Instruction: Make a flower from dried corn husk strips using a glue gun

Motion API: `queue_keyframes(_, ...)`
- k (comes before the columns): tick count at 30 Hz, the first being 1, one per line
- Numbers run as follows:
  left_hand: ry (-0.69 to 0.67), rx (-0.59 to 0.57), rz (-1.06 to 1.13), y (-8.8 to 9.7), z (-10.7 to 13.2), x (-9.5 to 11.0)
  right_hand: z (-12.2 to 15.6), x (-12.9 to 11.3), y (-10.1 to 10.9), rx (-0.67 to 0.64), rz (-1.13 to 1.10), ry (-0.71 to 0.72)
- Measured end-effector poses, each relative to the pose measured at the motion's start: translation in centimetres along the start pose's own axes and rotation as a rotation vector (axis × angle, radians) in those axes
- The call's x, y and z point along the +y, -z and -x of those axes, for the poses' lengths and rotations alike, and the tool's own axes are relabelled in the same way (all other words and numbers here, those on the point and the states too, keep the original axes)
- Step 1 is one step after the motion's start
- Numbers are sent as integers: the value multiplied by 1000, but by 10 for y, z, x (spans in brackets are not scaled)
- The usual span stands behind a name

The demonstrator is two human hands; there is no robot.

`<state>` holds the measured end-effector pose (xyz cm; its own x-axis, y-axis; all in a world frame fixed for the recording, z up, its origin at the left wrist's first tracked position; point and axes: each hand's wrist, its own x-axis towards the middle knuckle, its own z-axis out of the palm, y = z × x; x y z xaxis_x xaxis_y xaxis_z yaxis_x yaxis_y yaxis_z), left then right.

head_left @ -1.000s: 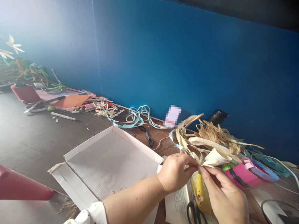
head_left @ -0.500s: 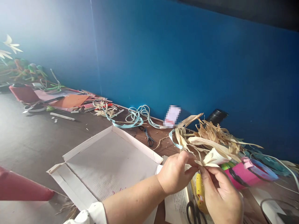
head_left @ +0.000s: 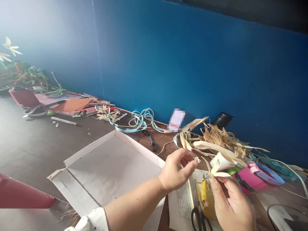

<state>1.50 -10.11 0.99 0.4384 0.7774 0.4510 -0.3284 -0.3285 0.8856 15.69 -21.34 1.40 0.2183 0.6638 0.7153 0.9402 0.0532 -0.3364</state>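
Observation:
My right hand pinches a small pale flower of dried corn husk between thumb and fingers, its petals pointing up and to the side. To its left, my left hand is open, thumb and fingers curved apart. A small white fringed bit shows near its fingertips; whether it touches them I cannot tell. Below the hands lie a yellow glue gun and black-handled scissors, on a printed sheet. Behind the flower a white cup lies tilted.
A shallow open box lies left of my hands. Dried corn husks are heaped near the blue wall. A pink container stands at right. Farther back are small scissors, light-blue ribbon and husk flowers.
My left hand has let go of the flower and moved away to the left, its fingers parting. The flower stays in my right hand, which has shifted slightly right and down.

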Motion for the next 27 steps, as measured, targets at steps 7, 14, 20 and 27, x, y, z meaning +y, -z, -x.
queue_keyframes(7,-22,-7,63,16,-17,9,-2,-1,1,-39,29,171)
queue_keyframes(14,-110,-282,52,24,-20,13,-5,-9,0,-102,3,267)
queue_keyframes(20,-84,-337,50,25,-21,16,-4,-7,1,-127,-24,286)
queue_keyframes(27,99,-341,88,23,-18,24,3,-3,-2,-117,-57,207)
